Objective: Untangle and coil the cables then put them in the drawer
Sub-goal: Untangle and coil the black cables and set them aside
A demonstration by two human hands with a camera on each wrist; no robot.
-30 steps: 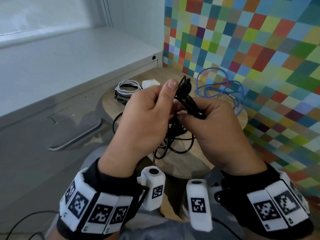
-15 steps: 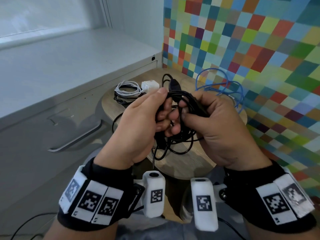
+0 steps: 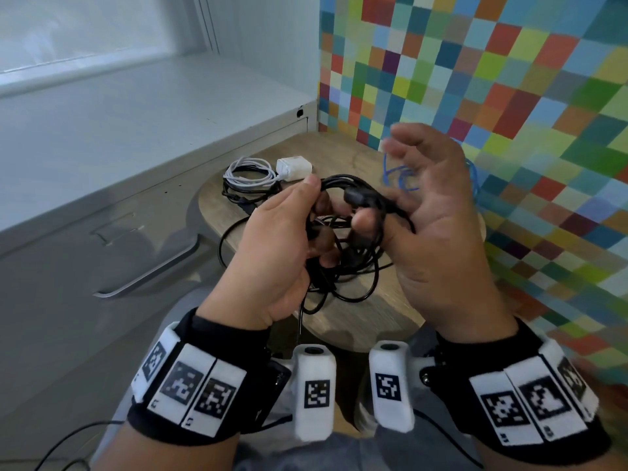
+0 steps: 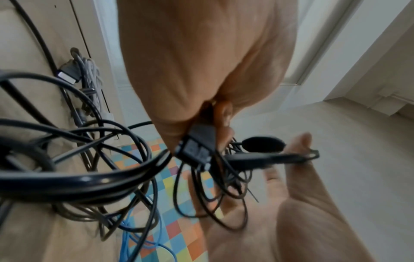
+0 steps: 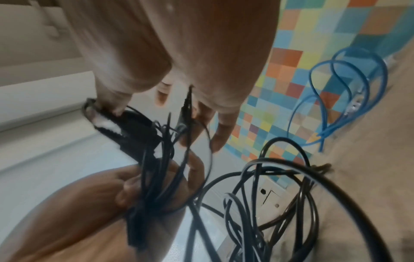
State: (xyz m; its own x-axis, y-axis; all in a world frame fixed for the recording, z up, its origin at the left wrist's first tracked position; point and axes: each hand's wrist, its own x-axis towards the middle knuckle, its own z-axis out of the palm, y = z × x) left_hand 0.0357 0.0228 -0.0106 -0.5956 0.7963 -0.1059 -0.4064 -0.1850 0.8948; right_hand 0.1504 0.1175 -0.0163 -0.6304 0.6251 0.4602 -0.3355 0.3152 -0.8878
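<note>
The left hand [image 3: 272, 253] is curled round a bundle of black cable [image 3: 343, 212], held up over the round wooden desk [image 3: 384, 311]. The right hand [image 3: 438, 226] has its fingers spread and blurred, though its thumb looks pressed on the cable's plug end at about 3 o'clock from the left hand. The bundle's loops hang toward 6 o'clock, trailing to the desk. The drawer [image 3: 136, 266] sits shut at 9 o'clock, nearer the left hand. A white cable [image 3: 248, 171] and a blue cable [image 3: 401, 171] wait at 12 o'clock.
</note>
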